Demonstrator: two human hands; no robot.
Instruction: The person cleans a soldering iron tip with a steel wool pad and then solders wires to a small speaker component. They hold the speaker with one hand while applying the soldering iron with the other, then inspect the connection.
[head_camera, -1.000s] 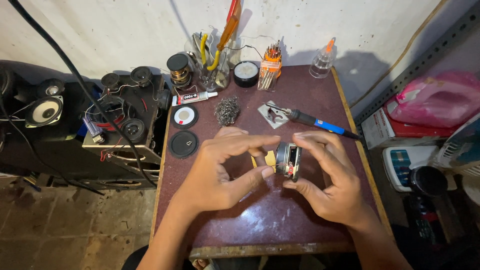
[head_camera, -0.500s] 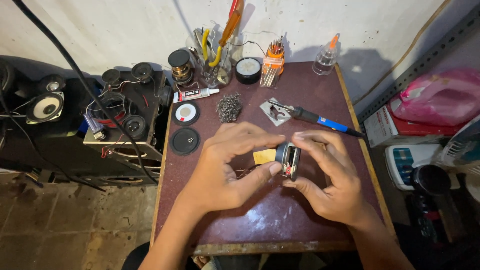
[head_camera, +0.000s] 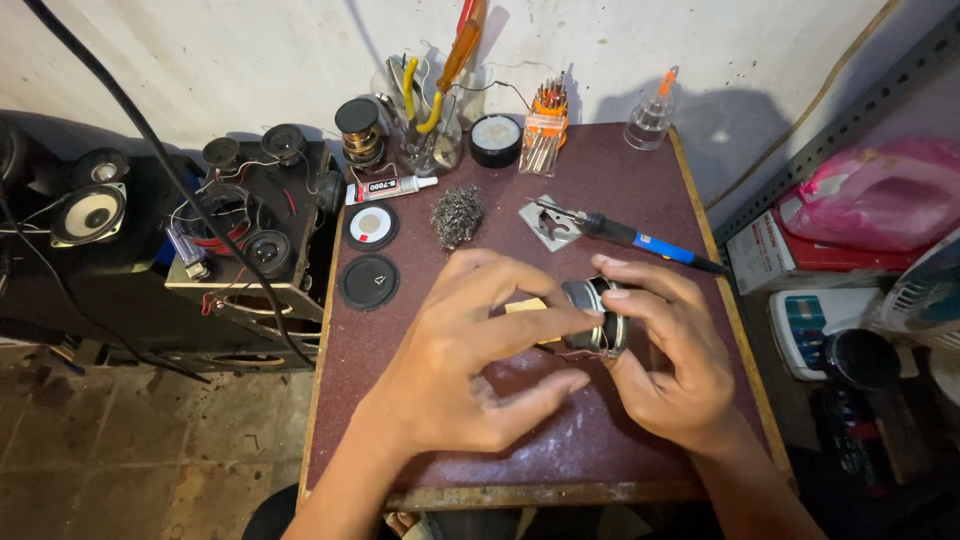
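Flanking both hands, soldering iron and speaker cones.

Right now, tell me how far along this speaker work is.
Done: nothing finished that shows. In hand: the right hand grips a small round speaker part, and the left hand pinches at its side beside a tan piece; thin wires hang under it. Left: the soldering iron lies unused behind, and two round discs and the glue tube sit untouched.
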